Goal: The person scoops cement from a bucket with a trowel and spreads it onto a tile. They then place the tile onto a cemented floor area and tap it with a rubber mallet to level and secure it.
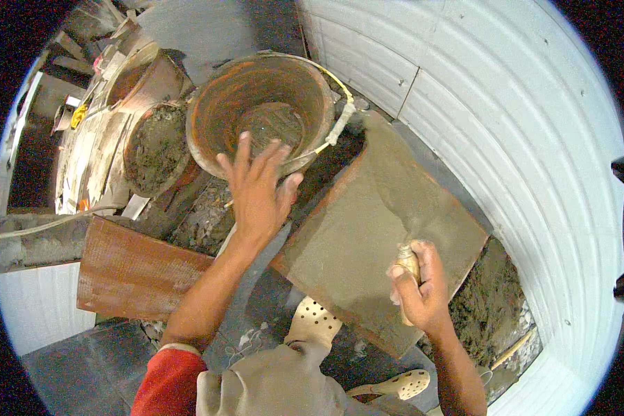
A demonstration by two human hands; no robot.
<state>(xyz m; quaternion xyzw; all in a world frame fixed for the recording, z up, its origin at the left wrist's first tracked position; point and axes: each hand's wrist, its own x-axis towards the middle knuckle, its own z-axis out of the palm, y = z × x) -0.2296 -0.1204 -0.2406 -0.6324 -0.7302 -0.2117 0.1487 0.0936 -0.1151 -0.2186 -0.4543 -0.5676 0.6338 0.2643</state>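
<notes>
My right hand (423, 284) is closed around the handle of a trowel (409, 261), over a large square tile (347, 243). Wet grey mortar coats most of the tile's upper face, and reddish-brown shows along its edges. The trowel's blade blends into the mortar and its outline is hard to make out. My left hand (260, 191) is open with fingers spread, in front of the near rim of a bucket (201, 139). Inside the bucket some grey mortar lies at the bottom. Whether the fingers touch the rim I cannot tell.
Another reddish-brown tile (139, 270) leans at the left. Beyond it stands a second container (156, 152) full of mortar. White ribbed wall panels (506, 118) curve along the right. Dark rough mortar (489, 298) lies beside the coated tile. My light clogs (315, 322) stand near it.
</notes>
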